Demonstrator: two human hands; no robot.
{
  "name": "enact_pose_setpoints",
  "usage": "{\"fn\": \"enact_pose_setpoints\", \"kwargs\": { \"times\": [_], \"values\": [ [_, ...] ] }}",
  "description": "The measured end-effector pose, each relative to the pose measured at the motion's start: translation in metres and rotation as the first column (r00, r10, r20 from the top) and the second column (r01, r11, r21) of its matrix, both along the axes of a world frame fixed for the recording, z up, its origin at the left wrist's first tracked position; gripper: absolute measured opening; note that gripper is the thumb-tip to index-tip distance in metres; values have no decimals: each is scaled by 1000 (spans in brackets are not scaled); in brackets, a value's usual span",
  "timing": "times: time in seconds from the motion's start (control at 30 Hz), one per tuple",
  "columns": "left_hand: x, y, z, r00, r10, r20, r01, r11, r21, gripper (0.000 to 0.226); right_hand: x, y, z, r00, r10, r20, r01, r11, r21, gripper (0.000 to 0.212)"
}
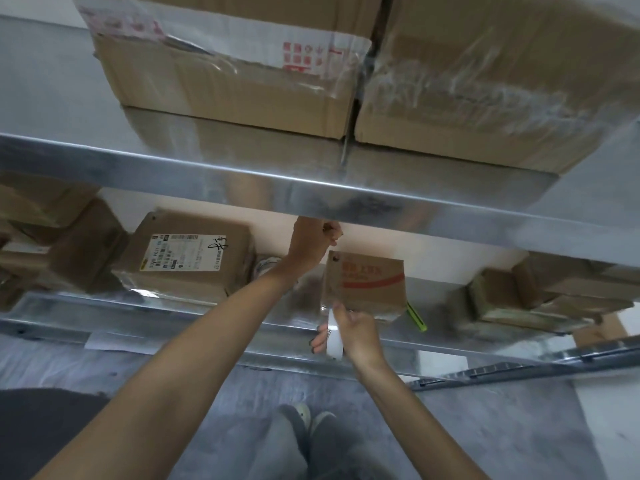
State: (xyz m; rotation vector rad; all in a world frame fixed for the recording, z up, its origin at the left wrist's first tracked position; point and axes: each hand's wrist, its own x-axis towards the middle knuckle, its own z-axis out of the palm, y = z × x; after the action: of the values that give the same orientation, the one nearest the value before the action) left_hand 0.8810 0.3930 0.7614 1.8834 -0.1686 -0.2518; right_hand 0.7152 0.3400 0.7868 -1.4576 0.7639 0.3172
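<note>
A small cardboard box with red print stands on the lower metal shelf. My right hand is at the box's front bottom edge and grips a white strip or roll seen edge-on. My left hand is raised above the box's top left corner, just under the upper shelf's edge, with its fingers curled. Whether it pinches anything is unclear.
A labelled brown box sits left of my left arm, with a tape roll behind the wrist. A green tool lies right of the small box. More boxes sit at the right. Large taped cartons fill the upper shelf.
</note>
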Motion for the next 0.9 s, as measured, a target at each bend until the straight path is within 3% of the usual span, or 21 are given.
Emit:
{"fn": "enact_pose_setpoints", "kwargs": {
  "times": [0.2, 0.4, 0.5, 0.7, 0.83, 0.9],
  "values": [
    [4, -3, -11, 996, 26, -83, -30, 998, -50, 28, 6, 3, -1, 999, 15, -33, -14, 999, 42, 54],
    [3, -7, -24, 997, 59, -48, -56, 995, 79, 37, 6, 4, -4, 1000, -7, -31, 9, 998, 60, 53],
    [3, -6, -27, 995, -15, -100, 32, 984, 174, 18, 7, 1, -4, 999, -4, -46, 8, 996, 89, 52],
    [16, -4, -29, 974, -115, -196, 161, 957, 241, 26, 14, -11, -9, 989, 54, -140, -42, 996, 84, 48],
    [12, -2, -22, 978, -109, -179, 151, 960, 236, 27, 12, -17, -7, 981, 111, -157, -100, 992, 76, 45],
    [10, -3, -22, 989, -92, -117, 127, 932, 339, 30, 10, -19, -7, 979, 125, -161, -116, 991, 68, 46]
  ]
}}
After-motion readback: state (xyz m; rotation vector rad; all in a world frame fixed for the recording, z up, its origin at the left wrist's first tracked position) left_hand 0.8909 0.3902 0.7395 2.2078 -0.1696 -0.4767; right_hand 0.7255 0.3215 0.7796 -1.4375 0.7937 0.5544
